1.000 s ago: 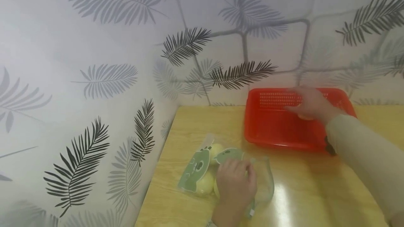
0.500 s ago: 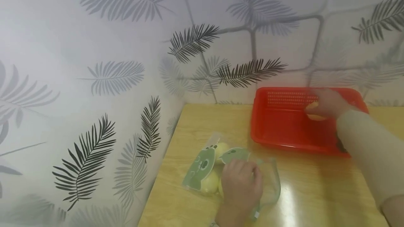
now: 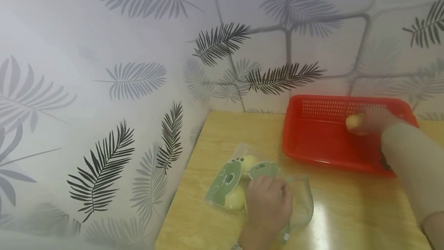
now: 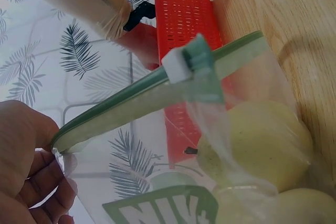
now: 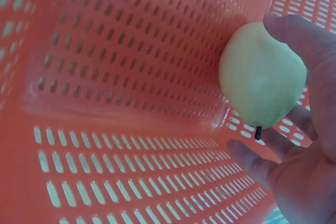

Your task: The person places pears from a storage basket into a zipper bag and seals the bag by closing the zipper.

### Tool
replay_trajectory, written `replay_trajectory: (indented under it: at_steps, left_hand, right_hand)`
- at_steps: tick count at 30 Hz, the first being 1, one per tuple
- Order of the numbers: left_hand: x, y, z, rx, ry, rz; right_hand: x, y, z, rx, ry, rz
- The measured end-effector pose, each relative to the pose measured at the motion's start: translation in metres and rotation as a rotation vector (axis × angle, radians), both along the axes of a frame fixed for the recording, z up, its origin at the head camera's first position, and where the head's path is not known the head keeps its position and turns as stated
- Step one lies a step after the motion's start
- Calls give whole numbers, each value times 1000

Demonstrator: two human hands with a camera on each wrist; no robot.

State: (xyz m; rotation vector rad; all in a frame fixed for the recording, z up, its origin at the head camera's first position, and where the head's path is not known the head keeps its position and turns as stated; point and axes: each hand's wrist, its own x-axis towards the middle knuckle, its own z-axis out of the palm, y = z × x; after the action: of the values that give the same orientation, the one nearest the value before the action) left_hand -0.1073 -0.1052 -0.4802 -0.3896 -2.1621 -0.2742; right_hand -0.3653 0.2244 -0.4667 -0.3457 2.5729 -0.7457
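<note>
My right hand [image 3: 378, 119] is inside the red plastic basket [image 3: 320, 161], with its thumb and fingers around a pale yellow pear [image 5: 262, 72]. In the right wrist view the pear's dark stem points toward the basket's slotted side. My left hand [image 4: 31, 166] pinches the green-edged opening of a clear zip bag [image 4: 131, 98] between thumb and fingers. A white slider [image 4: 177, 65] sits on the bag's zip. Several pears [image 4: 257, 145] lie inside the bag, partly covered by its green printed pictures and by my left hand in the head view.
The wooden table [image 3: 201, 157] meets a wall [image 3: 145, 41] with leaf prints at its left and back. The basket stands against the back wall, right of the bag. A dark strap is at my right wrist.
My right hand and the pear have shifted slightly right and lower inside the basket. The head view has swung a little, while my left hand keeps its hold on the bag.
</note>
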Motion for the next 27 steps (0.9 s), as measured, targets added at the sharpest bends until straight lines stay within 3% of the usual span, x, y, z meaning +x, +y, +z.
replay_trajectory:
  at_steps: [6,9,14,19,23,27]
  left_hand:
    - [1,-1,0,7,4,6]
    - [1,-2,0,9,4,8]
    - [3,-2,0,8,-2,12]
    - [5,-1,1,12,-41,36]
    - [5,1,1,11,-45,55]
    - [4,3,0,23,-34,52]
  right_hand:
    - [14,-5,10,59,14,25]
    - [18,-5,10,59,-31,-9]
    - [19,-3,5,93,62,-2]
    - [7,3,-8,113,180,31]
    - [-11,12,-21,51,230,23]
    - [-14,11,-16,-42,299,-3]
